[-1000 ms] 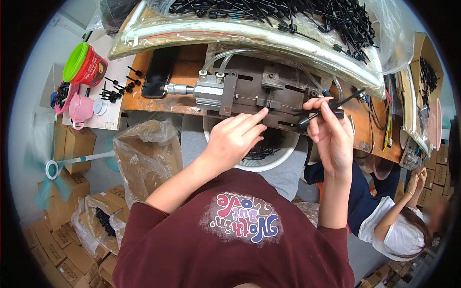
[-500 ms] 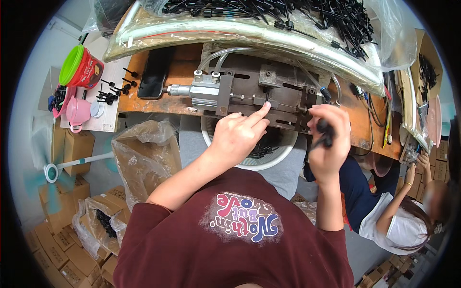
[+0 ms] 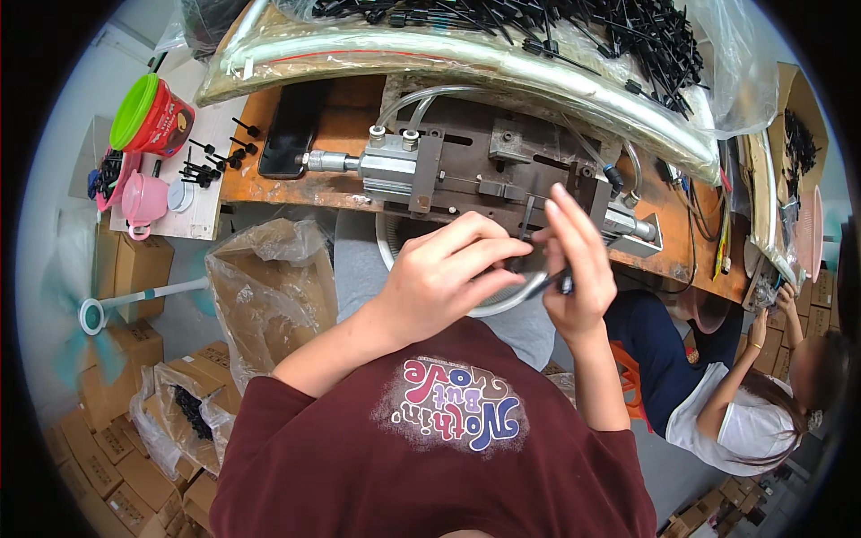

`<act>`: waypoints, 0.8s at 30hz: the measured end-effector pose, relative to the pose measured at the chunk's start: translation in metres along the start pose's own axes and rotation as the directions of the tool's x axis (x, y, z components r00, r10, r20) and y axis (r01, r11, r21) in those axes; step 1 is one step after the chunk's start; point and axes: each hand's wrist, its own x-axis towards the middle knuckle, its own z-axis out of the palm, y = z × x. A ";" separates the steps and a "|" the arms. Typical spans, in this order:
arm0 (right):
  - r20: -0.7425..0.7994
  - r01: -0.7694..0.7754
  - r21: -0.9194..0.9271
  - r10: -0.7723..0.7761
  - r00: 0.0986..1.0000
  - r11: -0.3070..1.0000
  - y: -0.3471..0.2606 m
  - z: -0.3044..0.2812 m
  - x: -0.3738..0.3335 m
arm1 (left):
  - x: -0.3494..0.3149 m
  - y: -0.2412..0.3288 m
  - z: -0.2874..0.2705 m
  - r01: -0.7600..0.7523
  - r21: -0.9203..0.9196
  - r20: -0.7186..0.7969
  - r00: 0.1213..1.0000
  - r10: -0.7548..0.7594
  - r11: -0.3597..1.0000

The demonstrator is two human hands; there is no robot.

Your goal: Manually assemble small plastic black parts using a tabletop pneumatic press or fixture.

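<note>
My left hand (image 3: 444, 273) reaches in front of the metal clamping fixture (image 3: 466, 184), fingertips drawn together at the lower end of a thin black rod (image 3: 529, 213) that stands out blurred. Close beside it on the right, my right hand (image 3: 581, 273) has its upper fingers stretched upward. Its lower fingers are curled round black knobbed rods (image 3: 565, 284), partly hidden in the palm. Both hands are over a white basket (image 3: 387, 242), most of which they cover. A silver air cylinder (image 3: 389, 173) is fixed at the fixture's left end.
Black knobbed rods (image 3: 202, 170) lie on the left board near a pink cup (image 3: 143, 204) and a red tub (image 3: 166, 121). A dark phone (image 3: 289, 130) rests on the bench. Many rods (image 3: 628, 45) fill the plastic-lined tray behind. A co-worker (image 3: 735, 417) sits at right.
My left hand has come off the fixture's middle toward me. My right hand has moved left and lower, bringing the two close together. A black rod now shows between them.
</note>
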 end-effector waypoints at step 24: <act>0.567 -0.686 0.725 0.613 0.551 -0.053 0.000 -0.010 -0.002 | 0.002 -0.007 0.010 -0.236 0.143 0.060 0.971 0.230 0.961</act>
